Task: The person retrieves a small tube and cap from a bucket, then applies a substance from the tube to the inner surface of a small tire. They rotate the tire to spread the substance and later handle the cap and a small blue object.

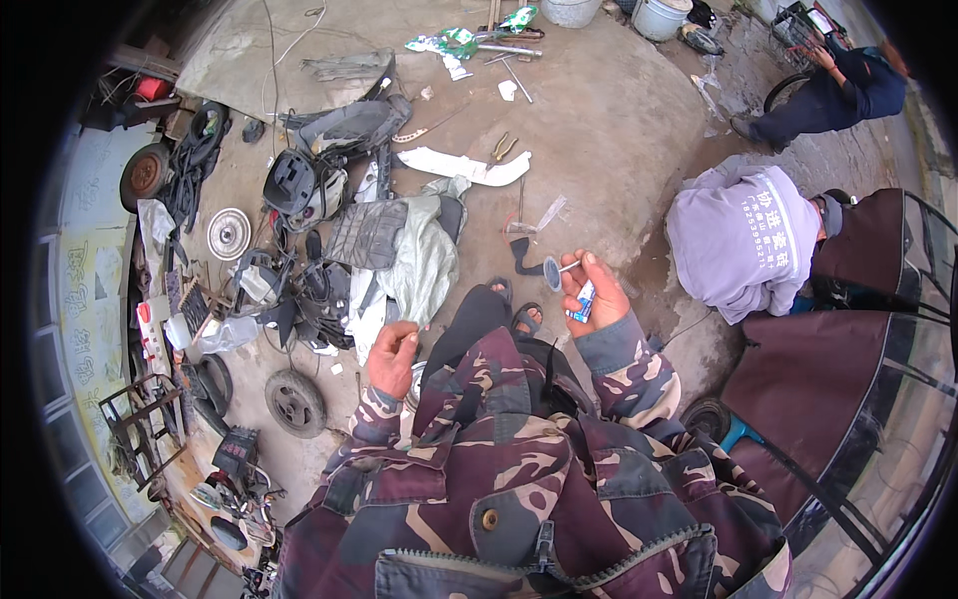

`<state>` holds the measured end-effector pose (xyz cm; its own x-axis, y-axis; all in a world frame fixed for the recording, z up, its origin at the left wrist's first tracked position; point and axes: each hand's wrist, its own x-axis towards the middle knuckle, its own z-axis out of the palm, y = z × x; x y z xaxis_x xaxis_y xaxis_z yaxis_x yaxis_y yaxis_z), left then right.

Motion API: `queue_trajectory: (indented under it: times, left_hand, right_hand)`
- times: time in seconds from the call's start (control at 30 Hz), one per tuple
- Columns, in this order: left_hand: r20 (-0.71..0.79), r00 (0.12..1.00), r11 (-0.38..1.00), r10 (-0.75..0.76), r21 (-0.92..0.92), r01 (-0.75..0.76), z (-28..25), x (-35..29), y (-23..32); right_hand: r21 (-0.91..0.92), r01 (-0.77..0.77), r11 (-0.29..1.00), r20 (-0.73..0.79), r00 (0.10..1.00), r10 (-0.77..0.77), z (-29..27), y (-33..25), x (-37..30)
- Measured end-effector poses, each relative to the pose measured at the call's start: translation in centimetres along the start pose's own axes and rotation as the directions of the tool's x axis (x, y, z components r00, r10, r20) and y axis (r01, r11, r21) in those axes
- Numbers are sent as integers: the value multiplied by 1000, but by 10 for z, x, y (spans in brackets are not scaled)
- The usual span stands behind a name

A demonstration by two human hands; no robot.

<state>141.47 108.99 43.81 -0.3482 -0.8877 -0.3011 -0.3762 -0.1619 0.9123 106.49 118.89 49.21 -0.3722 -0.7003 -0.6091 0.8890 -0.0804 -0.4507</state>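
My right hand (601, 296) is closed in front of my jacket, to the right of my knees. It holds a small blue-and-white tube (582, 301) against the palm. Between its thumb and fingers is the thin pale stem of a round grey disc (552, 274), shaped like an engine valve. My left hand (393, 357) is closed, thumb against the curled fingers. Whatever it may hold is too small to make out. Just beyond it lies a silvery grey cover (424, 262) draped over a dark padded seat-like piece (367, 235).
Motorcycle parts lie to the left, with a wheel (295, 403) and a round metal disc (230, 234). Pliers (502, 148) rest by a white panel (464, 167) ahead. A person in a pale lilac top (738, 240) bends at the right, beside a maroon-covered vehicle (803, 399). Another person (828, 100) stands farther back.
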Motion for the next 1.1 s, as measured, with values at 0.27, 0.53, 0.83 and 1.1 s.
queue_trajectory:
  times: [0.27, 0.53, 0.83, 1.1]
  left_hand:
    - [369, 912, 937, 180, -347, -44, 104, 116, 157]
    - [510, 824, 900, 248, -437, -1, 140, 207, 220]
    - [630, 774, 932, 66, -317, 179, 200, 293, 274]
    - [489, 656, 737, 575, 40, -675, 299, 410, 322]
  right_hand:
    - [-507, 638, 579, 302, 761, -574, 64, -30, 26]
    - [-624, 682, 381, 332, 673, -661, 114, -79, 75]
    - [-664, 699, 266, 345, 602, -720, 131, -154, 119]
    - [-610, 134, 781, -11, 984, -177, 71, -247, 227]
